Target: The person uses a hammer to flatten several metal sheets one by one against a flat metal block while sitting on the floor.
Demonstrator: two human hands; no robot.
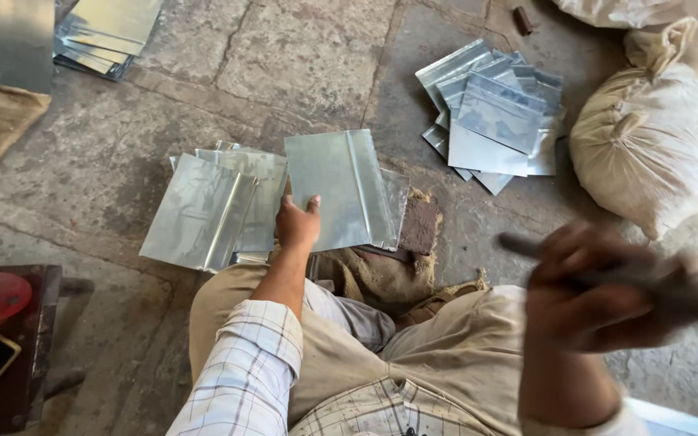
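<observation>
Cracked concrete floor: left hand (pixel 297 223) fingers clamp 1 thin, stiff, sharp-edged grey sheet-metal panel (pixel 337 190) at near edge; right hand (pixel 599 291) fist grips blurred dark rod (pixel 692 303).

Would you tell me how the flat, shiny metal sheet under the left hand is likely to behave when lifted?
The shiny metal sheet looks thin, so probably light and slightly springy. Its folded ridge likely stiffens it lengthwise. The glossy face may slip from the left hand.

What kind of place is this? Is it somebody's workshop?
Probably a small sheet-metal workshop, worked on the ground. Stacks of shiny metal sheets lie on a cracked stone floor, stuffed sacks sit nearby, and the person's left hand holds a sheet while the right hand grips a dark tool.
</observation>
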